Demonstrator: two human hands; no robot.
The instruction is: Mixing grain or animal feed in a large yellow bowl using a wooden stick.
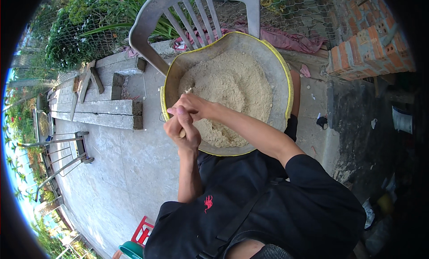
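Observation:
A grey basin with a yellow rim [289,75] rests on a grey plastic chair [147,17], in front of my lap. It holds a pale beige, crumbly meal [250,80], heaped and swirled in the middle. My left hand [184,129] and my right hand [195,104] are closed round a light wooden stick [182,133] over the basin's left side. The right hand is the farther one and the left is nearer me, close to the rim. One stick end shows below my left fingers; its far end dips toward the meal, its tip hidden.
Weathered timber beams [98,111] lie on the concrete floor to the left. Farther left stands a metal hand cart [76,147]. A brick stack [371,53] rises at the right, and wire mesh fencing [304,17] runs behind the chair. A red stool [142,232] is at lower left.

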